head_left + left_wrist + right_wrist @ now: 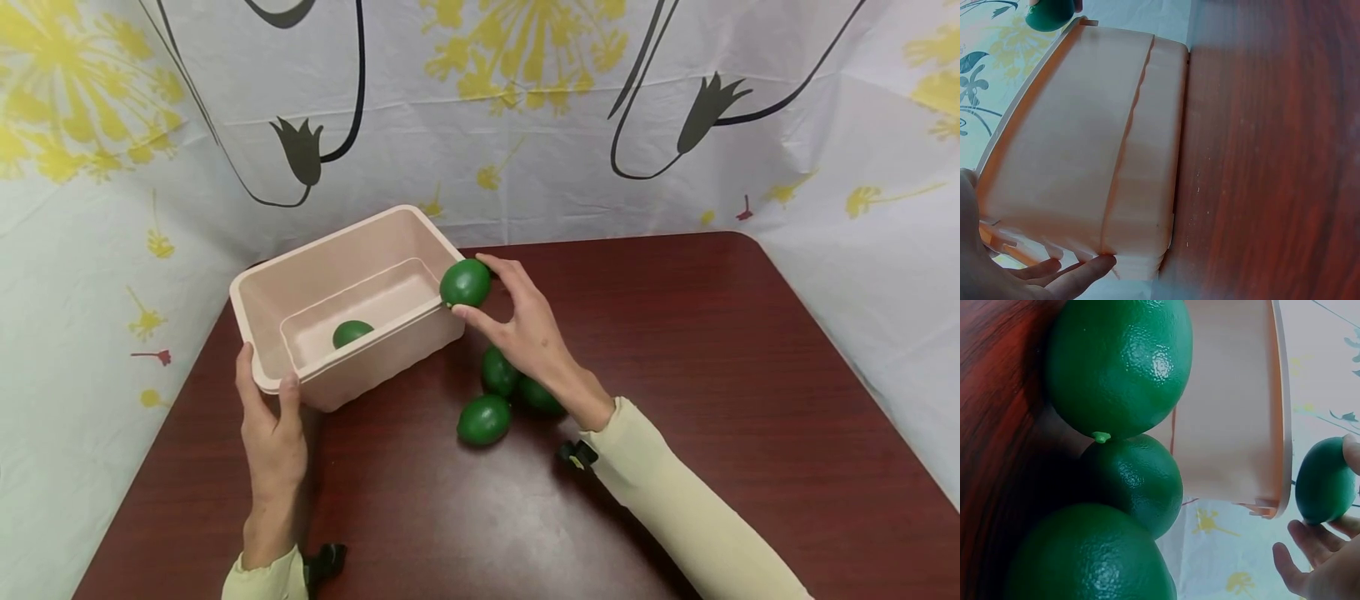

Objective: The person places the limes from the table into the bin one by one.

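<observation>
A beige plastic bin (390, 354) stands at the back left of the table, its mouth facing up, with one green lime (351, 333) lying inside on its floor. At the bin's near left corner, my left hand (273, 446) grips the rim, thumb on the near side and fingers around the end. My right hand (532, 333) pinches another lime (466, 283) between thumb and fingertips, at the height of the bin's right rim. Below that hand, three limes (483, 419) lie close together on the table; the right wrist view shows them large, beside the bin wall (1229, 406).
The dark red wooden table (420, 508) extends to the right and toward me. A white cloth with yellow and grey flower prints (555, 192) hangs behind the table and along both sides. Each wrist wears a small black device (324, 564).
</observation>
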The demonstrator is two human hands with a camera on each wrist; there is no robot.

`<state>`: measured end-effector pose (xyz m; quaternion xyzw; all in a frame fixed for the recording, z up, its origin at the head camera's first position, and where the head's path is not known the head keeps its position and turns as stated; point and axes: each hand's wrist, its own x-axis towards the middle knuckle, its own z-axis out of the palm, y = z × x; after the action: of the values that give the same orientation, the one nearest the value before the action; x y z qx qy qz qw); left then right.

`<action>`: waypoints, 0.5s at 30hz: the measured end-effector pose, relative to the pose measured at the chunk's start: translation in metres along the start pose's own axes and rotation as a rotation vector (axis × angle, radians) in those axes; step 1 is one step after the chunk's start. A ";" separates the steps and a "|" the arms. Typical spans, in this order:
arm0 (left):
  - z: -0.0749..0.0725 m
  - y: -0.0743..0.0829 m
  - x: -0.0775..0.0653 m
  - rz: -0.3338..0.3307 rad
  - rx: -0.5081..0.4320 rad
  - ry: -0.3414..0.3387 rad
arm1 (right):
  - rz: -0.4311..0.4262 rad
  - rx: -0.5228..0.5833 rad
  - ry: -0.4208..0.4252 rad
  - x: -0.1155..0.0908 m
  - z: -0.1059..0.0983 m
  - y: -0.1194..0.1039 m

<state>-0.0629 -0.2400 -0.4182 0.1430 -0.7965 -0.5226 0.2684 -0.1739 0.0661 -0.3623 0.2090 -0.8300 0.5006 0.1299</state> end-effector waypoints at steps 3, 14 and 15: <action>0.000 -0.001 0.000 0.004 -0.001 0.003 | 0.012 0.007 0.004 0.001 0.001 0.001; 0.000 -0.001 0.000 0.008 0.004 0.002 | 0.037 0.019 0.033 0.004 0.005 0.001; 0.000 0.000 0.000 0.007 0.004 0.001 | 0.036 0.020 0.033 0.004 0.006 0.001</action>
<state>-0.0624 -0.2403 -0.4185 0.1411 -0.7979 -0.5200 0.2703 -0.1779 0.0604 -0.3638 0.1871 -0.8263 0.5145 0.1323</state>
